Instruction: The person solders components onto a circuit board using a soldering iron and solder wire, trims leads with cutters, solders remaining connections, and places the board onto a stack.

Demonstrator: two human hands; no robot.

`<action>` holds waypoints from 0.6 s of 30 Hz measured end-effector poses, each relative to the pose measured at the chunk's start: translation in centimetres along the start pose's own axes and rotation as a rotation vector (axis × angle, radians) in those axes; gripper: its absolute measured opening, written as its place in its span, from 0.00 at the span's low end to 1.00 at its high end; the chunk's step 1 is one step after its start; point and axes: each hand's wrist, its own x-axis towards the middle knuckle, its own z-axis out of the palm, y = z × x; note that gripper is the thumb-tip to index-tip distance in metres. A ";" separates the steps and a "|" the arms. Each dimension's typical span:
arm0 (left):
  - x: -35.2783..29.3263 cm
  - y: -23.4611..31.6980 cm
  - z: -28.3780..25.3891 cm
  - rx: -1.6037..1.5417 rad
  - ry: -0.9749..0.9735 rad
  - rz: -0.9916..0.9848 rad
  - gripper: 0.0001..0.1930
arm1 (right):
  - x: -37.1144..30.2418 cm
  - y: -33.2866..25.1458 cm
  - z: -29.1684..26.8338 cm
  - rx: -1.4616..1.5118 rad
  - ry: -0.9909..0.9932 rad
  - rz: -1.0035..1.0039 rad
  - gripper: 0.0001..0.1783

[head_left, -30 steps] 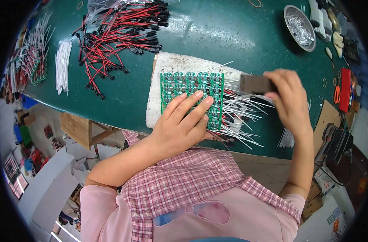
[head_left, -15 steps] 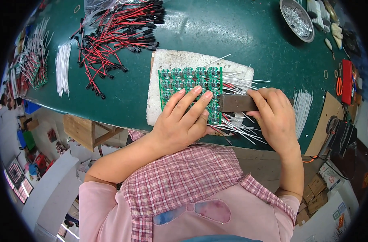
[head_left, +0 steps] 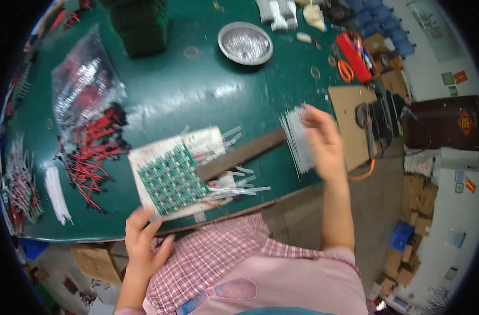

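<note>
A green circuit board panel (head_left: 173, 178), a grid of small boards, lies tilted on a white pad (head_left: 139, 163). My left hand (head_left: 143, 236) is at its near left corner, fingers apart and holding nothing; whether a fingertip touches the corner I cannot tell. A long brown bar (head_left: 244, 153) reaches from the panel's right edge toward a bundle of white wires (head_left: 294, 142). At the right side of that bundle is my right hand (head_left: 323, 142), blurred, its fingers loosely bent and apart. White and red wires stick out from under the bar.
Red and black connector leads (head_left: 95, 157) lie to the left beside a clear plastic bag (head_left: 84, 79) and another white wire bundle (head_left: 56, 194). Farther back stand a metal bowl (head_left: 226, 44) of small shiny pieces and a dark green block (head_left: 139, 26). Cardboard (head_left: 344, 121) lies right.
My right hand has let go of the brown bar and moved right to the white wires. My left hand has lifted off the panel to its near left corner. The view has turned.
</note>
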 end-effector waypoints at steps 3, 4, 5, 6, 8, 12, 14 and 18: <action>-8.6 -5.6 -3.1 -0.776 -0.589 -0.877 0.07 | -2.4 7.9 -9.1 0.516 0.548 0.313 0.25; -9.5 -6.9 -2.2 -0.753 -0.754 -1.142 0.12 | -4.5 11.5 -13.1 0.784 0.548 0.285 0.22; -11.6 -9.3 -0.5 -0.704 -0.733 -1.253 0.15 | -8.9 18.2 -19.7 0.966 0.487 0.178 0.23; -14.4 -12.8 1.2 -0.637 -0.693 -1.395 0.18 | -9.7 19.8 -20.6 0.994 0.706 0.375 0.27; -22.8 -21.4 5.1 -0.714 -0.287 -1.633 0.22 | -8.3 20.7 -20.2 1.175 0.849 0.535 0.35; -23.6 -27.8 10.8 -1.203 -0.266 -1.684 0.21 | -5.2 21.3 -21.7 1.249 0.977 0.651 0.39; -21.8 -28.2 12.4 -1.150 -0.290 -1.677 0.21 | -4.1 20.9 -22.2 1.190 1.067 0.757 0.39; -19.5 -29.1 14.0 -1.051 -0.330 -1.671 0.21 | -2.3 22.5 -23.1 1.181 1.053 0.781 0.38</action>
